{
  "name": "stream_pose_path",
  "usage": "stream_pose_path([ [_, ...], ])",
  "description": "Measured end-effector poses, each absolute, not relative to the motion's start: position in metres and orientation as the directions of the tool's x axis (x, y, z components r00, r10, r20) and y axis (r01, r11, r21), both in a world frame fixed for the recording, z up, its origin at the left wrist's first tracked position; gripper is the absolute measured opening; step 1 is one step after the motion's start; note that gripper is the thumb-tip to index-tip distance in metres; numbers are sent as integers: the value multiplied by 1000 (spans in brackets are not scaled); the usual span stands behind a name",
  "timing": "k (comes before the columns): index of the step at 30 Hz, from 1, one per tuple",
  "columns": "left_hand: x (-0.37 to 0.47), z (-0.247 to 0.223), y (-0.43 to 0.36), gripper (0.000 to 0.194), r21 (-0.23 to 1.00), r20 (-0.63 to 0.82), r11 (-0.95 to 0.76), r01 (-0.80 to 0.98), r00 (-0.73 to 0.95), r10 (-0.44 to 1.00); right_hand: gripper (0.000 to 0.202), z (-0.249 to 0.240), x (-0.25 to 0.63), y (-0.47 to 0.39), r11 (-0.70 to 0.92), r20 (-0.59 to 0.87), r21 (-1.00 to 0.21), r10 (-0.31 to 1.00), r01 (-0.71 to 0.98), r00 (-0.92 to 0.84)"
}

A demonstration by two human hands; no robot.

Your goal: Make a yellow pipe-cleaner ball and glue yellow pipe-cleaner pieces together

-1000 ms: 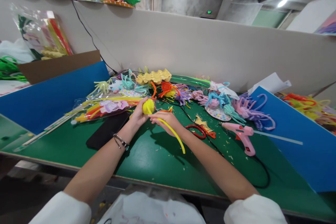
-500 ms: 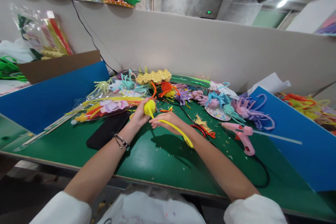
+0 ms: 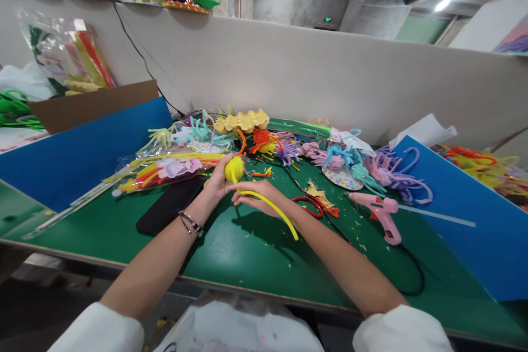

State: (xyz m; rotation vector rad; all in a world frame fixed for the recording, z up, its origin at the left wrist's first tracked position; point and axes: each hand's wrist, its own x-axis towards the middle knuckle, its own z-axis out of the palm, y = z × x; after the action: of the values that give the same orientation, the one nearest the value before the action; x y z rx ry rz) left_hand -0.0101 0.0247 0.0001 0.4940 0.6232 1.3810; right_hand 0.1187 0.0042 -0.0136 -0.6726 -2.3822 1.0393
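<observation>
My left hand [image 3: 218,179] is closed round a yellow ball of wound pipe cleaner [image 3: 234,169], held above the green table. Close beside it, my right hand [image 3: 253,197] pinches a yellow pipe cleaner [image 3: 275,208] near the ball. The long free end of that strip curves down over the right wrist. An orange pipe cleaner [image 3: 242,143] arches up just behind the ball; whether it joins the ball I cannot tell.
A pink glue gun [image 3: 381,213] with a cord lies at right. A black tablet-like slab [image 3: 169,206] and bagged pipe cleaners [image 3: 165,168] lie at left. Blue boards [image 3: 82,148] flank the table [image 3: 231,258]. Coloured pipe-cleaner bundles [image 3: 336,157] line the back.
My right hand has shifted slightly left and down. The strip's free end has swung lower and a little left. The ball has turned slightly in my left hand.
</observation>
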Motion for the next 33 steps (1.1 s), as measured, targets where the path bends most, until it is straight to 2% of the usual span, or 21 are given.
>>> stream_pose_path([
  [4, -8, 0, 22, 12, 660, -123, 182, -729, 135, 983, 32, -17, 117, 8, 610, 268, -748, 638, 262, -722],
  [10, -2, -1, 19, 5, 646, -98, 188, -740, 163, 982, 34, -10, 125, 9, 760, 376, -568, 582, 316, -721],
  [14, 0, -2, 18, 5, 650, -90, 172, -740, 150, 985, 27, -7, 125, 7, 790, 450, -542, 561, 286, -695],
  [18, 1, -3, 19, 6, 660, -86, 163, -733, 143, 986, 21, 0, 126, 3, 727, 440, -638, 615, 254, -654],
  [23, 0, -3, 19, 7, 677, -77, 165, -717, 154, 985, 31, 5, 127, 0, 617, 366, -743, 698, 258, -615],
  [33, -6, 0, 20, 12, 688, -48, 120, -716, 120, 992, 45, -5, 121, -3, 449, 243, -878, 720, 168, -650],
])
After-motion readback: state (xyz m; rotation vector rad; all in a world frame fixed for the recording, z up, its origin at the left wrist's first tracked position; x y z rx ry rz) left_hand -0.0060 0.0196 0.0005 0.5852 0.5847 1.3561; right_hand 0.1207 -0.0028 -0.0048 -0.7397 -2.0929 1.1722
